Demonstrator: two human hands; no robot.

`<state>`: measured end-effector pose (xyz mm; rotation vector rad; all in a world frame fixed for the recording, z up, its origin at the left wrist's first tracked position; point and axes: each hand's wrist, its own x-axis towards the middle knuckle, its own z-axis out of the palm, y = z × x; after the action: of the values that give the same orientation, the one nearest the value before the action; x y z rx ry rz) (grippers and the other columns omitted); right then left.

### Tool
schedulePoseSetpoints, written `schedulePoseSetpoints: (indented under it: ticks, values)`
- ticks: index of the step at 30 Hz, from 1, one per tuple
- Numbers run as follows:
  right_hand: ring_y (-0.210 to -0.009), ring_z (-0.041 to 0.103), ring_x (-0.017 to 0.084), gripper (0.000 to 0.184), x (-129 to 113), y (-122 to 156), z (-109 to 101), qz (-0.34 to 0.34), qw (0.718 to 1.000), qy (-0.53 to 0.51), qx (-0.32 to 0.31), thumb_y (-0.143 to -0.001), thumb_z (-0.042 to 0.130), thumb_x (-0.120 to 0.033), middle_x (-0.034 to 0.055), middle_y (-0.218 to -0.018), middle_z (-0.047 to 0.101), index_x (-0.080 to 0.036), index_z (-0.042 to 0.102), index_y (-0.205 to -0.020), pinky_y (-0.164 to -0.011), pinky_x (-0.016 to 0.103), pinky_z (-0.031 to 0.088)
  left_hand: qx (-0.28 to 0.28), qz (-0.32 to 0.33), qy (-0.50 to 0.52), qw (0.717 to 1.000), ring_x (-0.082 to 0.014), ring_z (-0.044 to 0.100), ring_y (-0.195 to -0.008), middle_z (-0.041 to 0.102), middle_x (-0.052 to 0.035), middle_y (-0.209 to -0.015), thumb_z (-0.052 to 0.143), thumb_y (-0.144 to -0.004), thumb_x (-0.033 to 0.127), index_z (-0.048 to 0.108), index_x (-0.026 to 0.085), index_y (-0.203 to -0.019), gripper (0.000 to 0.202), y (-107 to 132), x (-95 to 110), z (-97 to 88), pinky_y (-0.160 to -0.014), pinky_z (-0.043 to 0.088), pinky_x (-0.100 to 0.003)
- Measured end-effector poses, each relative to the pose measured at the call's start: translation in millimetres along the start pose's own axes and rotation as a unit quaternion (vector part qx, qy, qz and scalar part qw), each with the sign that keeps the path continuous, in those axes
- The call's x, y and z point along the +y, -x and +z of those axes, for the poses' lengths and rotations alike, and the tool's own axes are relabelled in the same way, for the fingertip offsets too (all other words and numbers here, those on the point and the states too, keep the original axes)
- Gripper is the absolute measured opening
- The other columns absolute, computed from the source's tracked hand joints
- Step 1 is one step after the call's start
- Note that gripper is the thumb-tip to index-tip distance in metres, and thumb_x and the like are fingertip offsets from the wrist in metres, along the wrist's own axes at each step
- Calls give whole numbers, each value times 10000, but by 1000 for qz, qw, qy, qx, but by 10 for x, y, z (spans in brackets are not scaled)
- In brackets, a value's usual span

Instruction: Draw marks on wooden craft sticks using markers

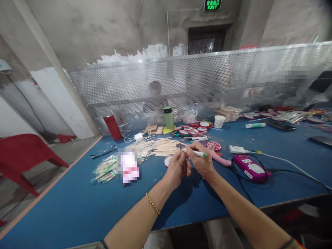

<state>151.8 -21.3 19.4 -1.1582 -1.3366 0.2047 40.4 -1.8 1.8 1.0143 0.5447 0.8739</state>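
White pen (200, 153), green-ended, mid-frame: right hand (203, 164) closed round barrel. Left hand (178, 167) curled, fingertips pinching small brown piece (181, 147) at pen's nine o'clock. Pale sticks (166, 147) beyond, same bearing; pink handle (221, 158) at three. Loose pinch could let pen tip skid onto fingers. White disc (167, 161) half hidden by left hand; brown piece's lower end covered, pen tip indistinct.

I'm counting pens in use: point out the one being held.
The white pen with the green end, in the right hand. That sets it apart: the other pens lie on the table.
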Motion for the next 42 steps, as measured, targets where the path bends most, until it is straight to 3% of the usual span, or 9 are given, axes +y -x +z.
schedulePoseSetpoints:
  ticks: [19, 42]
  values:
    - [-437, 541, 127, 223, -24, 4, 9, -2, 1000, 5, -2, -836, 549, -352, -28, -525, 587, -216, 565, -659, -462, 246, 417, 2, 11, -1, 1000, -91, 480, -342, 571, 37, -504, 723, -685, 626, 489, 192, -829, 514, -6, -13, 6, -360, 353, -185]
    - [-422, 522, 116, 231, -13, 2, 14, -12, 1000, 7, 5, -836, 547, -338, -35, -513, 570, -215, 546, -641, -450, 238, 406, 4, -1, 1, 1000, -98, 483, -346, 572, 34, -507, 725, -707, 586, 486, 192, -831, 477, -6, -7, 0, -371, 368, -195]
